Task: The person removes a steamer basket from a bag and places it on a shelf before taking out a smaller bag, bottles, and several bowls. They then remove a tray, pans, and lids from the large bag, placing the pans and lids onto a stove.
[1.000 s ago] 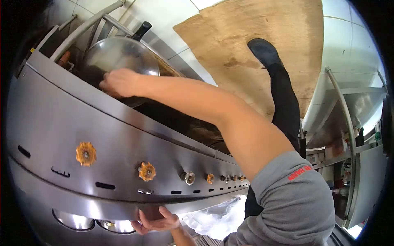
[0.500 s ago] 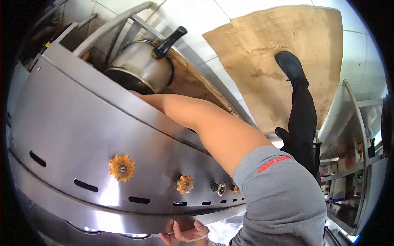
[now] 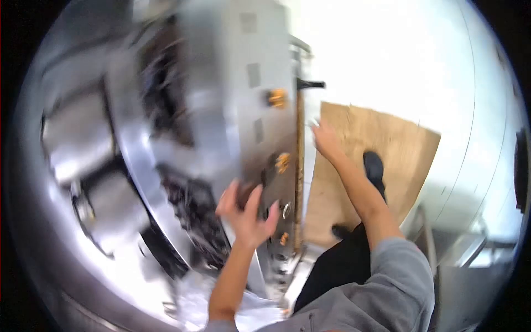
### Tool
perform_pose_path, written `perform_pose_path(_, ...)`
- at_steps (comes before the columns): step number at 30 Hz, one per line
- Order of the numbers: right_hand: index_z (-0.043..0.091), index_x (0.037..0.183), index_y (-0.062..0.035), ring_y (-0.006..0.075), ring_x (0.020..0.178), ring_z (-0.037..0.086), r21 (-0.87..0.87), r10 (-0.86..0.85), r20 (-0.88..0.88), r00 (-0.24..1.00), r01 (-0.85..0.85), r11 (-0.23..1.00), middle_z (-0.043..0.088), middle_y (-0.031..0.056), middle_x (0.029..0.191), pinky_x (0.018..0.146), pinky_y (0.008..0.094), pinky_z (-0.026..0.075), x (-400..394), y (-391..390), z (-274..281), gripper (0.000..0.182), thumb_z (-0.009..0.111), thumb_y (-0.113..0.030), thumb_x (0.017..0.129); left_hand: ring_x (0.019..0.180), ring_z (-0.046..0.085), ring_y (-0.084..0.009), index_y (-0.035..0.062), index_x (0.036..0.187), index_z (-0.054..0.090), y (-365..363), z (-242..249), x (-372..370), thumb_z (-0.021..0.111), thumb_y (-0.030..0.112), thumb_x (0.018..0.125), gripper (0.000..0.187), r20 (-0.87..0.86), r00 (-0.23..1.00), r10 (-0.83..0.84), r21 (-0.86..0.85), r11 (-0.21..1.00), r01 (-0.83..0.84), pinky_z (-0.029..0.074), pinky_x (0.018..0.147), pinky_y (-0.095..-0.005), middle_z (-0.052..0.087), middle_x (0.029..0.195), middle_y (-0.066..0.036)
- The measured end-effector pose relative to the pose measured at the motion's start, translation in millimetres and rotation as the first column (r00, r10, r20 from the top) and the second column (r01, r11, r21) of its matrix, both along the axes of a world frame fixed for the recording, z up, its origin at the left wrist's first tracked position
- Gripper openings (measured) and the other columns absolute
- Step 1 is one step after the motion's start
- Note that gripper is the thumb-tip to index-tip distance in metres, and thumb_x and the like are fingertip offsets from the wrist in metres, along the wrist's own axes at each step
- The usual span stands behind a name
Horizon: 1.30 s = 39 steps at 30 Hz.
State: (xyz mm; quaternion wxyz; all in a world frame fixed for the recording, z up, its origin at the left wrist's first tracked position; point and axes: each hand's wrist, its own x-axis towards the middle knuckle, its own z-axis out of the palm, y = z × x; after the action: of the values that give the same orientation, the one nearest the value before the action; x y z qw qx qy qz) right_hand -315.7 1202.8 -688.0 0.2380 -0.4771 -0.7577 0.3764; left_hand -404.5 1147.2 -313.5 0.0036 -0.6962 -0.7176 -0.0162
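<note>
My left hand point(image 3: 248, 214) is over the front edge of a stainless steel stove point(image 3: 218, 99), its fingers spread and nothing in them. My right hand point(image 3: 325, 138) hangs beside the stove front, above the sheet of cardboard on the floor. Its fingers look closed; a small pale tip shows at them, too blurred to name. Orange valve knobs point(image 3: 277, 98) run down the stove's front panel near both hands. A black pot handle point(image 3: 311, 84) juts out from below the panel; the pot itself is hidden under the stove.
Brown cardboard point(image 3: 381, 130) covers part of the white tiled floor, with my black shoe point(image 3: 374, 169) on it. Dark burner openings point(image 3: 193, 216) lie in the stove top. Square metal lids or pans point(image 3: 80, 133) sit beyond. At the right stands a metal rack point(image 3: 470, 249).
My right hand has come out from under the stove, where it was beside the pot. My left hand has left the stove's edge and spread its fingers. The view has swung round.
</note>
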Motion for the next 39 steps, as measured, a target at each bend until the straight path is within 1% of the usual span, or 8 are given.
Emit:
perform_pose_path(13, 0.063, 0.096, -0.0086, 0.0343, 0.082, 0.063, 0.0, 0.919, 0.268, 0.288, -0.954, 0.299, 0.063, 0.0183, 0.082, 0.074, 0.0423, 0.05, 101.1, -245.3, 365.3, 0.022, 0.058, -0.026, 0.084, 0.095, 0.058, -0.0295, 0.0058, 0.094, 0.066, -218.6, 129.8, 60.6, 0.065, 0.026, 0.081, 0.025, 0.703, 0.705, -0.096, 0.362, 0.901, -0.239, 0.047, 0.085, -0.0393, 0.061, 0.098, -0.01)
perform_pose_path(15, 0.061, 0.109, -0.0057, 0.0362, 0.088, 0.062, 0.308, 0.757, -0.156, 0.634, -0.697, 0.647, 0.064, 0.0184, 0.091, 0.076, 0.045, 0.048, 100.7, -307.6, 357.9, 0.034, 0.062, -0.025, 0.081, 0.092, 0.059, -0.0289, 0.0056, 0.094, 0.066, -328.3, 185.7, 78.0, 0.065, 0.025, 0.083, 0.023, 0.771, 0.637, 0.0, 0.333, 0.853, -0.403, 0.048, 0.08, -0.0378, 0.062, 0.095, -0.01)
perform_pose_path(19, 0.06, 0.093, -0.0037, 0.0362, 0.074, 0.058, 0.21, 0.983, -0.001, -0.183, -0.961, -0.179, 0.06, 0.0156, 0.08, 0.064, 0.0431, 0.045, 10.5, -375.9, 604.3, 0.018, 0.064, -0.015, 0.079, 0.078, 0.061, -0.0295, 0.004, 0.088, 0.066, -509.5, 283.8, 103.6, 0.067, 0.012, 0.08, 0.012, 0.705, 0.708, -0.047, 0.603, 0.566, -0.562, 0.049, 0.069, -0.036, 0.063, 0.083, -0.009)
perform_pose_path(24, 0.06, 0.086, -0.0024, 0.0322, 0.074, 0.058, 0.183, 0.909, -0.022, -0.417, -0.895, -0.407, 0.059, 0.0136, 0.078, 0.064, 0.0407, 0.044, -42.5, -507.7, 662.1, 0.013, 0.062, -0.015, 0.082, 0.071, 0.059, -0.0302, 0.0004, 0.084, 0.065, -665.1, 275.6, 75.9, 0.066, 0.006, 0.078, 0.009, 0.673, 0.502, 0.543, 0.508, 0.153, -0.847, 0.046, 0.062, -0.0354, 0.063, 0.077, -0.012)
perform_pose_path(29, 0.047, 0.125, -0.0054, 0.0385, 0.106, 0.052, 0.364, 0.819, 0.463, -0.337, -0.771, -0.523, 0.05, 0.0214, 0.12, 0.095, 0.043, 0.041, -169.9, -543.6, 648.4, 0.045, 0.059, -0.016, 0.083, 0.075, 0.06, -0.0323, 0.0006, 0.098, 0.064, -724.1, 243.6, 49.2, 0.066, 0.01, 0.082, 0.019, 0.627, 0.449, 0.637, 0.481, 0.137, -0.866, 0.048, 0.064, -0.0351, 0.063, 0.088, -0.016)
perform_pose_path(32, 0.049, 0.123, -0.005, 0.0384, 0.102, 0.055, 0.891, 0.915, 0.304, 0.266, -0.42, -0.174, 0.053, 0.024, 0.116, 0.084, 0.044, 0.047, -214.9, -553.9, 708.6, 0.043, 0.059, -0.018, 0.083, 0.079, 0.062, -0.03, 0.0013, 0.108, 0.062, -733.0, 250.8, 38.0, 0.065, 0.012, 0.084, 0.027, 0.606, 0.429, 0.67, 0.532, 0.06, -0.845, 0.05, 0.066, -0.0341, 0.063, 0.096, -0.018)
perform_pose_path(36, 0.031, 0.142, -0.0066, 0.0394, 0.132, 0.034, 0.874, 0.914, 0.226, 0.338, -0.485, -0.036, 0.029, 0.0203, 0.147, 0.106, 0.0453, 0.032, -207.0, -567.3, 746.2, 0.055, 0.046, -0.021, 0.092, 0.082, 0.064, -0.023, 0.001, 0.115, 0.059, -742.0, 251.8, 29.5, 0.064, 0.015, 0.087, 0.031, 0.691, 0.383, 0.613, 0.518, -0.051, -0.854, 0.051, 0.068, -0.0313, 0.063, 0.104, -0.019)
perform_pose_path(39, 0.059, 0.11, -0.003, 0.0409, 0.092, 0.06, 0.565, 0.965, 0.264, -0.013, -0.808, -0.165, 0.062, 0.0241, 0.099, 0.081, 0.0458, 0.048, -192.4, -576.0, 691.5, 0.032, 0.055, -0.023, 0.085, 0.084, 0.062, -0.0171, -0.0025, 0.112, 0.059, -730.6, 232.3, 28.3, 0.063, 0.015, 0.089, 0.03, 0.882, 0.246, 0.402, 0.292, -0.055, -0.955, 0.05, 0.07, -0.0267, 0.065, 0.095, -0.017)
